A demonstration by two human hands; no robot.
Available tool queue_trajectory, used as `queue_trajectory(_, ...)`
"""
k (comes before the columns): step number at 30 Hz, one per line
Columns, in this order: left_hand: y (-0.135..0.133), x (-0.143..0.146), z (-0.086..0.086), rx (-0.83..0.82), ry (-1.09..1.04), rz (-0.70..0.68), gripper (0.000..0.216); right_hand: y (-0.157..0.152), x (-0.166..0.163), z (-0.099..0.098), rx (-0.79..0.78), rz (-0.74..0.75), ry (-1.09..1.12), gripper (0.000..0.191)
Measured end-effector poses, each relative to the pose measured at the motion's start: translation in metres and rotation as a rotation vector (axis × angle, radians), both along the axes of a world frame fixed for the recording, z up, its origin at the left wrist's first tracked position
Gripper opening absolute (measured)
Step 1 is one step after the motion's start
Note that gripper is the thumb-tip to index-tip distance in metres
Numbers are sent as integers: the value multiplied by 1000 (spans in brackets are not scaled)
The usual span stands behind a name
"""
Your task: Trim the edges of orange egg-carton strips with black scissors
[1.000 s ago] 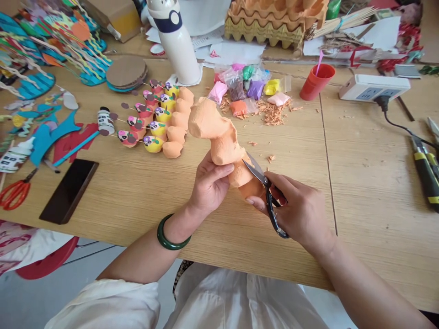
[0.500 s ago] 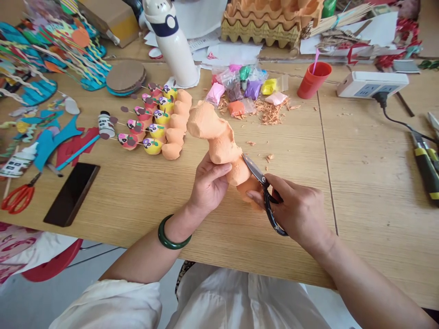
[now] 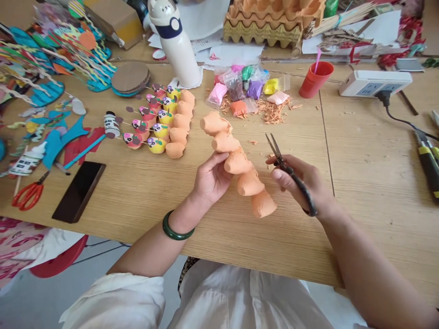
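My left hand (image 3: pixel 213 179) grips an orange egg-carton strip (image 3: pixel 238 161), a row of several joined cups slanting from upper left to lower right above the table. Its thumb presses near the middle cups; the other fingers are partly hidden behind the strip. In my right hand (image 3: pixel 303 179) is a pair of black-handled scissors (image 3: pixel 280 157), held just right of the strip and apart from it. The blades point up and away and stand slightly parted. To the left, painted egg-carton cups (image 3: pixel 161 123) in red and yellow sit beside a plain orange row (image 3: pixel 181 122).
Orange shavings (image 3: pixel 272 111) lie by bags of coloured clay (image 3: pixel 254 89). Behind stand a white bottle (image 3: pixel 180 50), stacked egg trays (image 3: pixel 264 27) and a red cup (image 3: pixel 315 80). A power strip (image 3: pixel 375 83) is at right; a dark phone (image 3: pixel 78 192) and red-handled scissors (image 3: pixel 29 194) lie at left.
The scissors have come away from the strip's edge to the right, blades turned upward. The strip has tilted so that its whole row of cups shows.
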State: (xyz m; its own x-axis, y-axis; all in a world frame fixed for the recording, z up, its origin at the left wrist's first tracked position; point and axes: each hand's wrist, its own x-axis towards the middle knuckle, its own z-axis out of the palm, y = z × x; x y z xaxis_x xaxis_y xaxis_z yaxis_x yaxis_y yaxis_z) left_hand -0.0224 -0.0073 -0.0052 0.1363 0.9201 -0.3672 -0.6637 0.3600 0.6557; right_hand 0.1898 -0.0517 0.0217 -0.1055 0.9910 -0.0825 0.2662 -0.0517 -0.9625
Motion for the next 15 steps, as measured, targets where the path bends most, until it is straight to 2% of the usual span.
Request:
queue_trajectory(3, 2, -1, -2, -10, -3, -11, 7, 8, 6, -8, -198, 54, 228, 60)
queue_trajectory(5, 3, -1, -5, -24, -1, -36, 5, 11, 8, -13, -277, 81, 302, 57)
queue_trajectory(11, 2, 3, -11, -72, -2, -94, 5, 9, -1, -17, -241, 27, 386, 41)
queue_trajectory(15, 0, 6, -9, -85, -44, -121, 7, 6, -12, -20, -247, 21, 424, 42)
